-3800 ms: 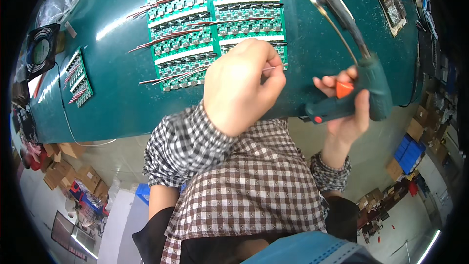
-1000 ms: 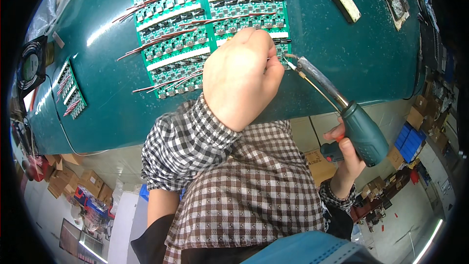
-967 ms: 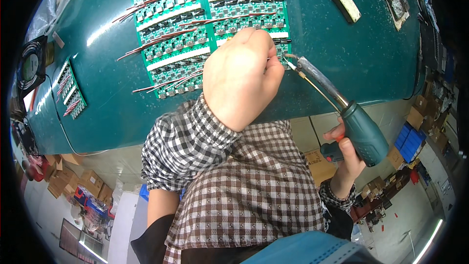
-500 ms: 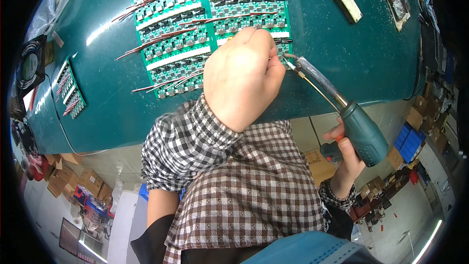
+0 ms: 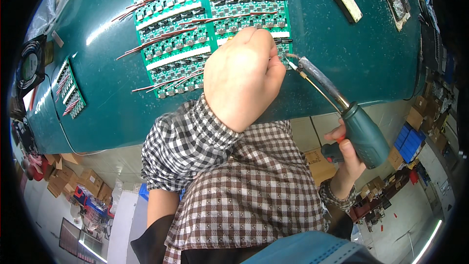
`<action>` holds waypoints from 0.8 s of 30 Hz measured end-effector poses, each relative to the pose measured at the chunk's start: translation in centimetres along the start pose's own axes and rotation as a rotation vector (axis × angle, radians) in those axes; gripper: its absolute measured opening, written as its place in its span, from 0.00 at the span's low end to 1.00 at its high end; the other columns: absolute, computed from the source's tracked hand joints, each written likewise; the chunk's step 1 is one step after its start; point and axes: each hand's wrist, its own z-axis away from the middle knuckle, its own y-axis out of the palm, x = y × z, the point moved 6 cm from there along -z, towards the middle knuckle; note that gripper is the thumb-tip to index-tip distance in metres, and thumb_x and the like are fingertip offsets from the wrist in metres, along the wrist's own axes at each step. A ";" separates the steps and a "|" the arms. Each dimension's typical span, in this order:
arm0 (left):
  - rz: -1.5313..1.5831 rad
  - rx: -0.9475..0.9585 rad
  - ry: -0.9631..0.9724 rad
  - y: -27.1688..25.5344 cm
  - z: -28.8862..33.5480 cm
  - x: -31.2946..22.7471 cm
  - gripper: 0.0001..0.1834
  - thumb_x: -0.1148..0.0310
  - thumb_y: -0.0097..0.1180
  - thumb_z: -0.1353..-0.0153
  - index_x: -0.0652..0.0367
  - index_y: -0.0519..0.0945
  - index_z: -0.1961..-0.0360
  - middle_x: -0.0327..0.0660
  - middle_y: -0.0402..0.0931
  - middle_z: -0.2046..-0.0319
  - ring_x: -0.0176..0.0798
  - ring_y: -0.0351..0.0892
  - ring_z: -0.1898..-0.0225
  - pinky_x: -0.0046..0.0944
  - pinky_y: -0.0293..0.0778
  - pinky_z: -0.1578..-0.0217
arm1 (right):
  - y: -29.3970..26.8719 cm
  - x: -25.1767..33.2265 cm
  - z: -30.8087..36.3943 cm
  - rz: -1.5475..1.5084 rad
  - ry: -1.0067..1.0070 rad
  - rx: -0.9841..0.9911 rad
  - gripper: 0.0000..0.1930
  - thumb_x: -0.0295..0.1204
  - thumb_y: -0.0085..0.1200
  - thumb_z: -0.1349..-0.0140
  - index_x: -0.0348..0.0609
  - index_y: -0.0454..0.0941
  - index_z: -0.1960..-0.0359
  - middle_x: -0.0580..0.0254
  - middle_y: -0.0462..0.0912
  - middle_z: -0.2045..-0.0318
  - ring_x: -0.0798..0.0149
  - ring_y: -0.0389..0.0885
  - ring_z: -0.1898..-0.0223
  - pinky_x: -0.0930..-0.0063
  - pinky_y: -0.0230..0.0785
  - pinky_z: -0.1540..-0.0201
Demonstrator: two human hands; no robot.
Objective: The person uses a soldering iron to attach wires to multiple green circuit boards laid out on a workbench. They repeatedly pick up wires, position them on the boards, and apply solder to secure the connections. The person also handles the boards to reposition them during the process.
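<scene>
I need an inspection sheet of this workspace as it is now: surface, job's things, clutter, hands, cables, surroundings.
Surface: dark green table, glossy.
Job's things: green circuit board panel with red wire leads; soldering iron, tip at the panel's right edge.
Clutter: smaller board panel, small fan, both far left.
Hands: left hand closed, resting on the panel; right hand grips the iron's handle.
Cables: nothing seen clearly.
Surroundings: cardboard boxes on the floor.

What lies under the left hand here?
The left hand covers part of the green circuit-board panel with red wires; what its fingers hold is hidden. The soldering iron tip reaches beside it.
</scene>
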 end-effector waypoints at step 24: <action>-0.053 -0.059 0.003 0.0 0.4 0.0 0.06 0.78 0.58 0.57 0.58 0.72 0.78 0.36 0.67 0.82 0.36 0.69 0.80 0.34 0.67 0.78 | 0.0 0.0 0.0 -0.026 0.006 -0.014 0.27 0.37 0.58 0.49 0.22 0.70 0.56 0.57 0.74 0.78 0.62 0.77 0.76 0.70 0.72 0.70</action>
